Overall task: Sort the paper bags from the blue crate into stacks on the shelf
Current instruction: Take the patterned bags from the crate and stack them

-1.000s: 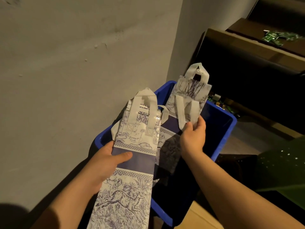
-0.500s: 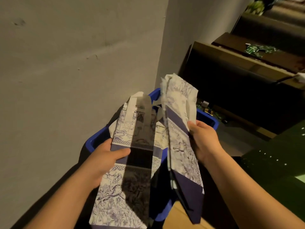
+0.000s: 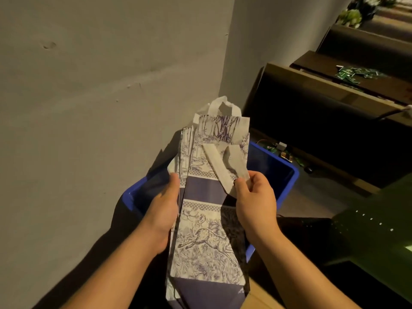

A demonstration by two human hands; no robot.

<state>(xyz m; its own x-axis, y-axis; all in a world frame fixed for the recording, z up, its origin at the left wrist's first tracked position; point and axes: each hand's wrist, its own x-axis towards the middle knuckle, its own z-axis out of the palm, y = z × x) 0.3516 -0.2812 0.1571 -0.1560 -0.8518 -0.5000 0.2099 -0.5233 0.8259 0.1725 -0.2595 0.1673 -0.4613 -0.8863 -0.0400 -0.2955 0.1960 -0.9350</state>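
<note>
The paper bags [image 3: 207, 219], a flat blue-and-white bundle, are held above the blue crate [image 3: 287, 175], handles at the far end. The left hand [image 3: 163, 210] grips their left edge, thumb on top. The right hand [image 3: 254, 204] pinches a white handle [image 3: 219, 168] between thumb and fingers. Dark shelves [image 3: 334, 85] stand far right.
</note>
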